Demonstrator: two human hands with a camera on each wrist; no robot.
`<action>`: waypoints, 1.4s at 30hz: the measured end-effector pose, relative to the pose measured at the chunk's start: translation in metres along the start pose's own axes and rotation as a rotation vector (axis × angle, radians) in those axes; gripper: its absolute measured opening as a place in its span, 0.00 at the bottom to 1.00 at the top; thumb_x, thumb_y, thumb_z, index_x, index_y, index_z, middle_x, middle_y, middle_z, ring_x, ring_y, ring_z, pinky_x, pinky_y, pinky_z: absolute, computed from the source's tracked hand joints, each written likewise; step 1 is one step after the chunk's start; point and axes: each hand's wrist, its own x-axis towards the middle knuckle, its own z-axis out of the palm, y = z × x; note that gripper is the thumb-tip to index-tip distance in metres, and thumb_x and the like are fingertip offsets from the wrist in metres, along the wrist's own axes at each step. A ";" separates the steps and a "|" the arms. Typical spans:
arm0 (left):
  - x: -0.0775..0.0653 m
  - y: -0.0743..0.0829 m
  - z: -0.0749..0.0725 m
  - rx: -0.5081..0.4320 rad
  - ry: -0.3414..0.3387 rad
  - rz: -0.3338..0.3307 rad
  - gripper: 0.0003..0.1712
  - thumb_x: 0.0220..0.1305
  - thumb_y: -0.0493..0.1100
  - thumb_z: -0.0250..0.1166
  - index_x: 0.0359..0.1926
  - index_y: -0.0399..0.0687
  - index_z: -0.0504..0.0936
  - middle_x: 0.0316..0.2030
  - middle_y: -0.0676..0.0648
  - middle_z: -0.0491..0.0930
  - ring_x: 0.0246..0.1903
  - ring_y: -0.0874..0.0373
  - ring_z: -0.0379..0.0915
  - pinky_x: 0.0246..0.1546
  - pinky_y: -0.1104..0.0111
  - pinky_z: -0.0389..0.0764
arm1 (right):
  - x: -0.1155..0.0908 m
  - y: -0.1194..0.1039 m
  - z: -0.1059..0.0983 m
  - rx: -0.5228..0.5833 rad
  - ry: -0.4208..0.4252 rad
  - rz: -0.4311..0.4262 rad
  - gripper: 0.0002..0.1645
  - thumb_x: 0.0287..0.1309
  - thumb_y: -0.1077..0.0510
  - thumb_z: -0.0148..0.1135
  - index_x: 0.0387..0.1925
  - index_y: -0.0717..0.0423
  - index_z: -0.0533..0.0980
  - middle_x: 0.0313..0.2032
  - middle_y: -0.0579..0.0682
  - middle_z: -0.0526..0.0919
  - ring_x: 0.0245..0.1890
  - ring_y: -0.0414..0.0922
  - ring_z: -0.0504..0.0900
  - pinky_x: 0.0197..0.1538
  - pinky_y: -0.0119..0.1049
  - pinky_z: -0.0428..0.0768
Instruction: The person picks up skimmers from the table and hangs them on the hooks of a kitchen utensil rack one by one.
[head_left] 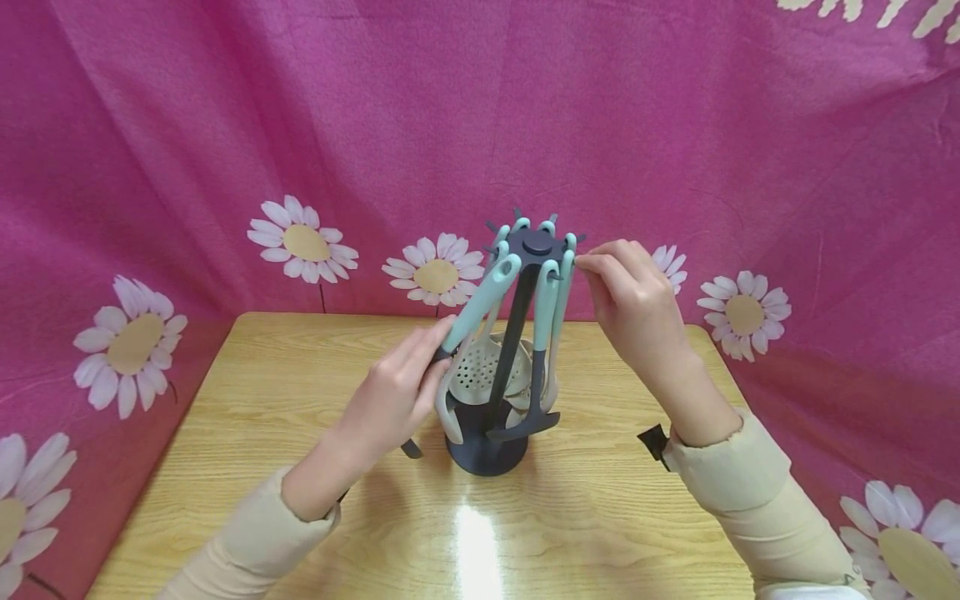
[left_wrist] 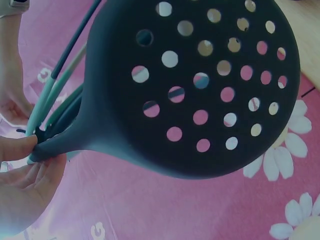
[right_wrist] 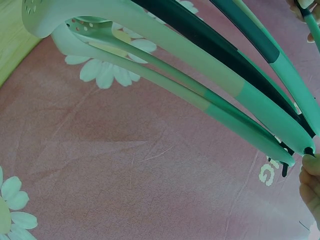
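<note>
My left hand (head_left: 393, 387) grips a skimmer by its neck, just below the mint handle (head_left: 480, 304). In the left wrist view the skimmer's dark round head (left_wrist: 115, 120) is large and full of holes. Its handle leans up toward the top of a dark utensil stand (head_left: 487, 458), the looped end overlapping the hooks there. With fingertips and thumb, my right hand (head_left: 637, 304) pinches a hook (right_wrist: 309, 151) at the stand's right side, beside the mint handle hanging on it. A dark-necked utensil (head_left: 537, 375) hangs at the front.
More mint-handled utensils hang round the stand, among them a pale perforated skimmer (head_left: 474, 373). The stand is on a wooden table (head_left: 622, 500). A pink cloth (head_left: 420, 108) with white daisies hangs behind and at both sides.
</note>
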 end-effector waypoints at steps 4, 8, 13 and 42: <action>-0.002 0.003 0.003 -0.009 -0.021 -0.032 0.30 0.50 0.29 0.66 0.56 0.30 0.69 0.40 0.38 0.76 0.35 0.50 0.76 0.36 0.64 0.81 | -0.001 0.000 0.001 0.004 0.007 0.002 0.11 0.43 0.79 0.60 0.31 0.67 0.78 0.28 0.56 0.76 0.29 0.52 0.75 0.33 0.42 0.76; -0.003 0.005 0.006 -0.010 -0.030 -0.057 0.30 0.51 0.29 0.66 0.57 0.30 0.68 0.40 0.38 0.76 0.35 0.51 0.75 0.36 0.65 0.81 | -0.001 0.000 0.001 0.006 0.006 0.005 0.11 0.44 0.79 0.60 0.31 0.67 0.77 0.28 0.56 0.76 0.30 0.52 0.75 0.34 0.42 0.76; -0.003 0.009 0.010 -0.013 -0.021 -0.079 0.29 0.52 0.29 0.65 0.56 0.30 0.69 0.38 0.39 0.76 0.32 0.54 0.73 0.32 0.68 0.81 | -0.001 0.000 0.001 0.009 0.006 0.007 0.11 0.43 0.79 0.61 0.32 0.67 0.77 0.28 0.56 0.76 0.30 0.52 0.75 0.33 0.41 0.75; -0.005 0.014 0.050 -0.068 0.065 -0.153 0.29 0.50 0.28 0.66 0.55 0.31 0.68 0.41 0.38 0.77 0.40 0.50 0.79 0.38 0.65 0.79 | 0.000 0.001 0.002 0.034 0.044 -0.004 0.09 0.45 0.79 0.59 0.30 0.68 0.77 0.28 0.57 0.77 0.29 0.53 0.75 0.33 0.42 0.74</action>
